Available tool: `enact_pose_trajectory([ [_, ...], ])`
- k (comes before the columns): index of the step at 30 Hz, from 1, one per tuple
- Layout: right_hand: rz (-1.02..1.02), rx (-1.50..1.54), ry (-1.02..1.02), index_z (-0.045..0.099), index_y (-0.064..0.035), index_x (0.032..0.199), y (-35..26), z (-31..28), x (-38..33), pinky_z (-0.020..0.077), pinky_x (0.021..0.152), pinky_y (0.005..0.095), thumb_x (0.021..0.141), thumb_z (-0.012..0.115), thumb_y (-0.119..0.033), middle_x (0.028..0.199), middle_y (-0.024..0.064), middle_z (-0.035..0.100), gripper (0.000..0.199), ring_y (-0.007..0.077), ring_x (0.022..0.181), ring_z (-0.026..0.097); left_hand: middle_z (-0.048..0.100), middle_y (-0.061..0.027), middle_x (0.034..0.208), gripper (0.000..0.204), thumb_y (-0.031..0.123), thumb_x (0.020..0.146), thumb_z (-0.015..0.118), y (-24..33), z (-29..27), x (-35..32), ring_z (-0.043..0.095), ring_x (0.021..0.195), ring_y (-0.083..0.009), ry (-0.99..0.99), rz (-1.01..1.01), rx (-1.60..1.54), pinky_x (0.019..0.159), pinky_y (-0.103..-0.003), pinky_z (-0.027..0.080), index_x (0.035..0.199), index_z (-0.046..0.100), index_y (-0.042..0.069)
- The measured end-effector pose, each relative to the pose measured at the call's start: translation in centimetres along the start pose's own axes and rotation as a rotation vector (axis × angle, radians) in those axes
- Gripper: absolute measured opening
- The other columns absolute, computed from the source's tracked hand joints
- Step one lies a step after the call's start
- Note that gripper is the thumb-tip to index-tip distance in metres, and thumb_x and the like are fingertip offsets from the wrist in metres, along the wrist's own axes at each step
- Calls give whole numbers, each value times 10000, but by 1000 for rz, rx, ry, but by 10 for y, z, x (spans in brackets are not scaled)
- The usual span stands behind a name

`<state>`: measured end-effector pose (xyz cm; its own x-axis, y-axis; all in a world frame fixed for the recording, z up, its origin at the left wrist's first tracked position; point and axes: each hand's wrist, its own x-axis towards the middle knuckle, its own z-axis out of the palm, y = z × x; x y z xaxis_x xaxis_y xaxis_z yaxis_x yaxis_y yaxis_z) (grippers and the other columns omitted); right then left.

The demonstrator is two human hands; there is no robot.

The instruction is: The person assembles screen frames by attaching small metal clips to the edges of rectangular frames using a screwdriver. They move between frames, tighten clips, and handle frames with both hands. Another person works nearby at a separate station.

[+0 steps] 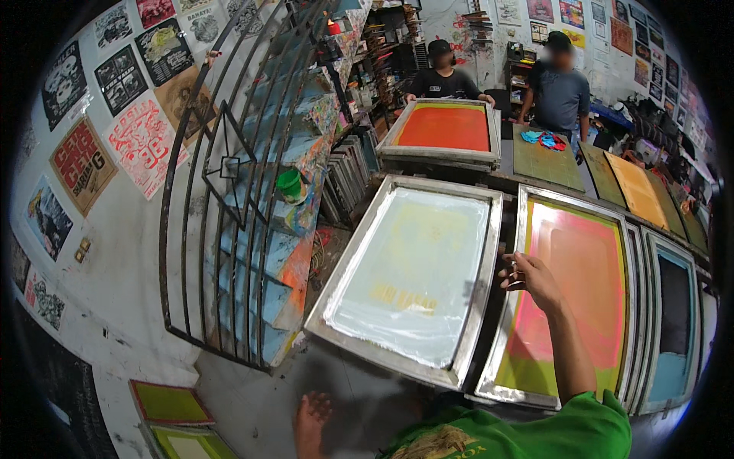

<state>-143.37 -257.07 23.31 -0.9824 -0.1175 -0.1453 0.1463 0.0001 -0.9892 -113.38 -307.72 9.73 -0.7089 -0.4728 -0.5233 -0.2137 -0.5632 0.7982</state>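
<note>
1. Green sleeve (535, 432) of the person's own shirt fills the lower edge at 6 o'clock; both forearms come from there.
2. Right hand (531, 279) is raised and touches the metal side rail of the white-coated screen frame (409, 268); the fingers are bent toward the rail, but I cannot tell if they truly clamp it.
3. Left hand (312, 421) hangs low at 7 o'clock, fingers spread open, holding nothing, just beside the near corner of this frame.
4. That frame lies at 12 o'clock from the hands, tilted, its long axis running away from the person toward 1 o'clock. The right hand is clearly the nearer one.
5. At 3 o'clock, just beside it, a pink and yellow screen frame (573, 298) lies, and more frames stand behind that one, so little room is open on this side.
6. At 9 o'clock a metal drying rack (229, 229) stands near; the floor between is open.
7. Far at 12 o'clock two other people stand by an orange screen (443, 126).
</note>
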Motion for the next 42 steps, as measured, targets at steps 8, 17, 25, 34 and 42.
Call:
enact_pose_trajectory([
  [8,42,-83,13,570,25,1334,1,27,78,591,774,332,1091,439,-435,1026,135,698,537,200,833,716,689,-105,1161,532,456,1075,465,116,71,102,670,1008,-235,-21,129,157,847,-394,537,1369,521,16],
  [17,64,152,124,280,53,1554,-66,35,150,537,927,443,1010,397,-689,1204,216,651,926,287,1046,677,551,-177,1410,860,704,998,412,270,131,279,600,1177,-316,-371,166,109,1034,-468,451,1503,407,8],
  [25,-51,-28,140,169,-20,1613,-166,80,234,464,1054,522,925,396,-815,1442,345,472,1075,425,1255,581,256,-262,1633,1113,826,905,425,437,243,471,388,1441,-448,-405,322,117,1161,-583,317,1613,177,3],
  [34,286,-326,249,215,17,1590,-157,109,346,454,1055,551,938,408,-791,1601,269,320,1056,413,1360,489,283,-254,1622,1282,919,801,453,424,326,568,410,1418,-437,-798,-74,526,1093,-665,349,1598,162,-42],
  [42,48,-787,702,734,99,937,-83,160,352,547,890,523,982,396,-666,1008,331,705,837,476,1023,687,394,-107,1583,772,599,1019,469,366,359,584,433,1415,-289,-837,173,659,1129,-444,393,1614,302,138],
])
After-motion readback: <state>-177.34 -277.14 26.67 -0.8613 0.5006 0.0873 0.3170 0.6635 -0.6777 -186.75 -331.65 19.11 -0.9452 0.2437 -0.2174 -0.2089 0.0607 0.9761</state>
